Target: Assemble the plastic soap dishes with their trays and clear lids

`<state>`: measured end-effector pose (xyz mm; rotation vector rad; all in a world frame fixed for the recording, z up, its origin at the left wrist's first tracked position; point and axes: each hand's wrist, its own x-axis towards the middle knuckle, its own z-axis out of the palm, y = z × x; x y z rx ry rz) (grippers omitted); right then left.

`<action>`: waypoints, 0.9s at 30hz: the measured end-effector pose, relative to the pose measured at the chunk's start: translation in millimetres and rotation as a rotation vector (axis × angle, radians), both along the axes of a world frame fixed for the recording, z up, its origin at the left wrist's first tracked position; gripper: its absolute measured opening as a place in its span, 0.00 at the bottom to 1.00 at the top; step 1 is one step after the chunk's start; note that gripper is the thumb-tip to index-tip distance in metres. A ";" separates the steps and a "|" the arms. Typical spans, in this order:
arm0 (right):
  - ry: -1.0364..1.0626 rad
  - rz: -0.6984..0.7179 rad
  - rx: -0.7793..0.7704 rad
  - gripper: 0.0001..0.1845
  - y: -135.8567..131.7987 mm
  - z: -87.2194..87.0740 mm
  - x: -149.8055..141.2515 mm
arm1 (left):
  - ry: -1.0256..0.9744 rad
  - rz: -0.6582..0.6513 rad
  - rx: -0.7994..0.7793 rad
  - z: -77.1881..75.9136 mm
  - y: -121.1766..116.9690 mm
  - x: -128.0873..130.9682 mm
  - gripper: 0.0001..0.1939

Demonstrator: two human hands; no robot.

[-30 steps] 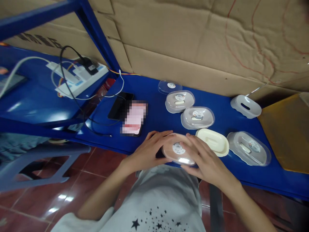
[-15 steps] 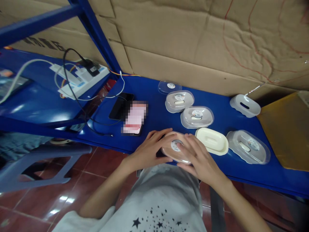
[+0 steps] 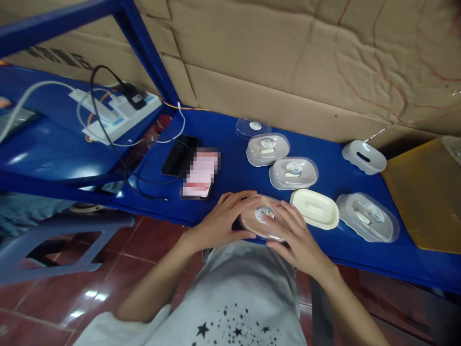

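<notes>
Between my two hands, at the table's front edge, is a pinkish oval soap dish [image 3: 256, 222] under a clear lid with a round label. My left hand [image 3: 223, 218] grips its left end, thumb at the near side and fingers over the far rim. Around the right end curls my right hand [image 3: 297, 240], with a finger reaching toward the label. Just right of it lies a cream soap dish [image 3: 314, 208], uncovered. Behind are two whitish lidded soap dishes [image 3: 293, 173] and a loose clear lid [image 3: 253, 128].
Another lidded dish [image 3: 368, 217] sits at the right, near a yellow-brown package [image 3: 425, 192]. A white slotted piece [image 3: 364, 156] stands by the cardboard [image 3: 252, 57]. Left are a phone [image 3: 200, 173], black cables and a power strip [image 3: 122, 120]. A stool [image 3: 68, 245] stands below left.
My right hand has shifted slightly on the soap dish, and more of the label shows. Both hands keep their hold. The whole view has moved a little.
</notes>
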<state>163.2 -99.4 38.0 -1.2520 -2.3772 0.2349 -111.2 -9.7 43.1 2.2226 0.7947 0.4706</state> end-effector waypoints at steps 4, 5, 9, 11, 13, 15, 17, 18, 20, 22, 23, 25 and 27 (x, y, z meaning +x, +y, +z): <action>-0.026 -0.060 0.070 0.47 -8.7 0.0 6.2 | -0.001 0.054 0.005 1.1 -2.9 -1.8 0.44; -0.046 -0.086 0.101 0.47 -12.3 0.9 11.5 | 0.012 0.081 0.018 2.0 -4.3 -3.0 0.44; -0.112 -0.275 0.158 0.43 -25.4 6.1 45.3 | 0.120 0.233 0.134 6.7 -9.2 -5.3 0.40; -0.164 -0.346 0.151 0.38 -27.8 7.0 62.0 | 0.161 0.328 0.205 7.2 -8.9 -1.5 0.40; -0.221 -0.356 0.118 0.32 -27.1 7.2 72.9 | 0.181 0.409 0.259 6.4 -6.1 6.5 0.39; -0.258 -0.340 0.073 0.28 -23.8 10.0 78.7 | 0.212 0.443 0.291 6.9 -1.3 15.4 0.38; -0.262 -0.298 0.030 0.27 -17.8 18.6 84.7 | 0.269 0.410 0.309 12.1 5.7 21.1 0.40; -0.249 -0.272 0.014 0.27 -13.1 25.3 90.2 | 0.296 0.378 0.314 17.3 10.6 21.9 0.42; -0.199 -0.252 0.012 0.26 1.5 41.8 109.7 | 0.315 0.306 0.328 32.8 25.3 20.1 0.42; -0.151 -0.320 0.061 0.24 25.3 57.9 140.8 | 0.283 0.250 0.360 51.9 49.9 17.6 0.35; -0.146 -0.359 0.094 0.22 40.7 64.1 159.3 | 0.289 0.228 0.384 60.8 66.8 17.5 0.31; -0.227 -0.438 0.026 0.21 75.8 71.0 196.6 | 0.363 0.170 0.439 73.7 109.0 21.4 0.26; -0.295 -0.564 -0.003 0.21 111.2 70.4 227.0 | 0.432 0.139 0.437 77.1 157.0 30.1 0.27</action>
